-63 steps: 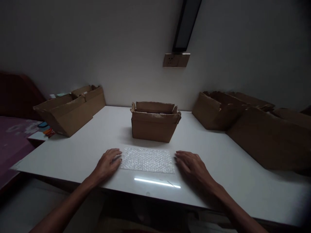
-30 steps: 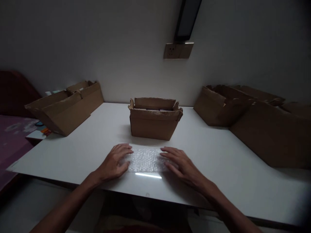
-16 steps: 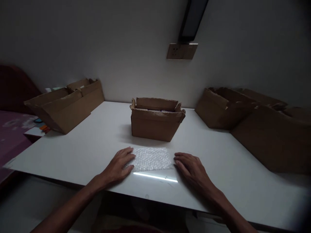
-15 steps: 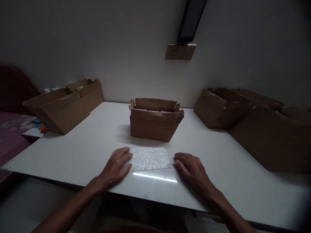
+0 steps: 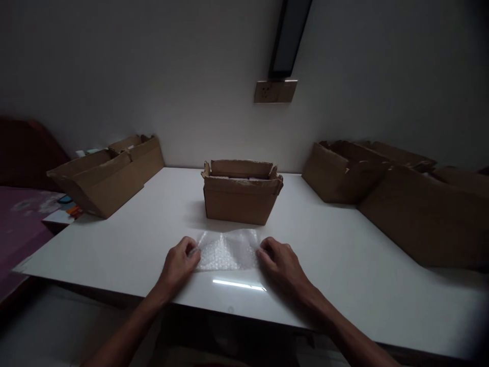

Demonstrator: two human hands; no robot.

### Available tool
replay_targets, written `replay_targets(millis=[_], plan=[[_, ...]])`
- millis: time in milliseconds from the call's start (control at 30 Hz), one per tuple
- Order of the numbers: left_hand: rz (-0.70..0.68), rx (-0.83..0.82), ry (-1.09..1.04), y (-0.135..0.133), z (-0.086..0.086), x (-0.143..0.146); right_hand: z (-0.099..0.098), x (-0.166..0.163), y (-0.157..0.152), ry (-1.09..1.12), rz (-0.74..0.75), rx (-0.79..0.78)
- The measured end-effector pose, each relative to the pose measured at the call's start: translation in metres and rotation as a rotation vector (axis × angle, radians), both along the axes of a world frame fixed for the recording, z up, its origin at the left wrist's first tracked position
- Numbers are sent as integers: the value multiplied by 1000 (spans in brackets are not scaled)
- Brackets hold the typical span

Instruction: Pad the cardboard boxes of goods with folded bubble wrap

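A small sheet of clear bubble wrap (image 5: 228, 250) lies on the white table (image 5: 344, 265) near its front edge. My left hand (image 5: 179, 264) pinches the sheet's left end, fingers curled. My right hand (image 5: 278, 261) pinches the right end the same way. Both ends look slightly raised off the table. Just behind the sheet stands an open cardboard box (image 5: 241, 198) with ragged flaps; its contents are hidden.
Open cardboard boxes (image 5: 109, 173) sit at the table's left back corner. More large cardboard boxes (image 5: 385, 183) line the right side. A wall socket (image 5: 275, 92) and a dark vertical strip hang on the wall. A purple surface (image 5: 19, 224) lies left of the table.
Both hands were flat beside and on the bubble wrap. Now they have closed on its two ends and drawn slightly inward, lifting the edges.
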State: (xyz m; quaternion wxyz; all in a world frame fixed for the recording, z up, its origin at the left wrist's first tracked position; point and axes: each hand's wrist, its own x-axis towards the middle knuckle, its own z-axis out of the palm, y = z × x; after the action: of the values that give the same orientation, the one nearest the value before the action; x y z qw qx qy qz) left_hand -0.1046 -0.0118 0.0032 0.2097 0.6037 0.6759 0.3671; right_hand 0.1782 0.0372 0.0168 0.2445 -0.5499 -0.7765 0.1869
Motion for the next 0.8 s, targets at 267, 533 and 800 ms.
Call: replay_targets(millis=[267, 533, 800], plan=[[-131, -28, -112, -3, 0, -3, -3, 15, 7, 231, 94, -216], [-253, 184, -3, 0, 5, -2, 14, 3, 6, 240, 196, -117], [-127, 971, 345, 39, 95, -8, 111, -1, 23, 171, 209, 649]])
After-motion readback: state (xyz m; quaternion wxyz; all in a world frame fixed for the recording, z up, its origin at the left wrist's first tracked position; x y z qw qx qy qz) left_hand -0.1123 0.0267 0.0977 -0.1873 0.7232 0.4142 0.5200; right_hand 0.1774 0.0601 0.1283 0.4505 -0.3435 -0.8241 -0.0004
